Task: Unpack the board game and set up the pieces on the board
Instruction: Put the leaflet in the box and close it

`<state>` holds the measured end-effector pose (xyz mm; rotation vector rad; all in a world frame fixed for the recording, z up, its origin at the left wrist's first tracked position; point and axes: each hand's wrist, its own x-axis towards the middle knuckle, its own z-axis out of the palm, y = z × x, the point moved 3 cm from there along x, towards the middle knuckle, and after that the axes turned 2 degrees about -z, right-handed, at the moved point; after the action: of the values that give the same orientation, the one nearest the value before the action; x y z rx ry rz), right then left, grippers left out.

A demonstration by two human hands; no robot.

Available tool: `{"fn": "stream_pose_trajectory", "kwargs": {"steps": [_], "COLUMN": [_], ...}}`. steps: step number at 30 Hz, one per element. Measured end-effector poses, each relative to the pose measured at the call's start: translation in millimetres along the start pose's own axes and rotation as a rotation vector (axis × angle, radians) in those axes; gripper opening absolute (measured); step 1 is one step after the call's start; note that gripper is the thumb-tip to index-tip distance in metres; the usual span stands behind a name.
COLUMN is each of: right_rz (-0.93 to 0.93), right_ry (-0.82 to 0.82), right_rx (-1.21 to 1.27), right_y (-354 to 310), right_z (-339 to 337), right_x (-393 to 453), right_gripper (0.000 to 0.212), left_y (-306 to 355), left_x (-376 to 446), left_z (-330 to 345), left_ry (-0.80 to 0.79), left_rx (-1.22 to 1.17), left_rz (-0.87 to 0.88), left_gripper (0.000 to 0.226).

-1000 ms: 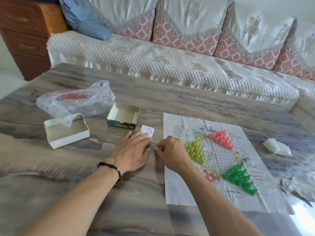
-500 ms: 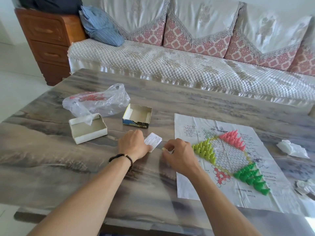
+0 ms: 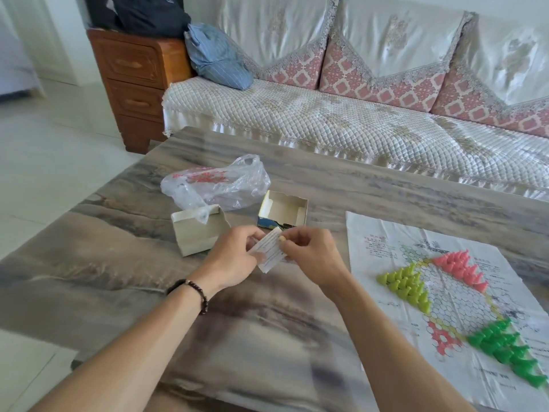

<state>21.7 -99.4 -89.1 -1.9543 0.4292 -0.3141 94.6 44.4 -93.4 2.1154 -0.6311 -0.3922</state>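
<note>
White paper slip, small and printed, is pinched between both hands just above the surface: the left hand holds its near edge, and the right hand curls its fingers onto its far edge. Behind the hands lie two open box halves and a crumpled plastic bag. To the right, the paper board lies flat with yellow-green pieces, pink pieces and green pieces filling three corners. Set-up looks largely done; the red corner still shows bare.
</note>
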Motion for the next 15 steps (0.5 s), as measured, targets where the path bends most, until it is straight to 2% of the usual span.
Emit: {"fn": "stream_pose_trajectory", "kwargs": {"steps": [3, 5, 7, 10, 15], "right_rz": [-0.050, -0.063, -0.056, -0.065, -0.177], "right_ry": [-0.059, -0.077, -0.069, -0.092, -0.246], "right_rx": [0.032, -0.020, -0.123, -0.381, -0.738], "right_y": [-33.9, -51.8, -59.0, -53.0, -48.4], "right_z": [54.1, 84.0, 105.1, 121.2, 103.8], "right_x": [24.8, 42.2, 57.8, 64.7, 50.6], "right_gripper": [0.011, 0.011, 0.011, 0.011, 0.015], "left_y": [-26.3, -45.8, -64.0, -80.0, -79.8], "left_x": [-14.3, -22.3, -27.4, -31.0, -30.5], "left_z": [-54.9, -82.6, -93.3, -87.7, -76.7], "left_ry": [0.270, 0.408, 0.316, 0.156, 0.183], "left_rx": [0.074, 0.328, 0.501, 0.519, 0.470], "left_rz": [0.044, 0.051, 0.024, -0.004, 0.128], "left_gripper": [0.029, 0.045, 0.054, 0.036, 0.018]}}
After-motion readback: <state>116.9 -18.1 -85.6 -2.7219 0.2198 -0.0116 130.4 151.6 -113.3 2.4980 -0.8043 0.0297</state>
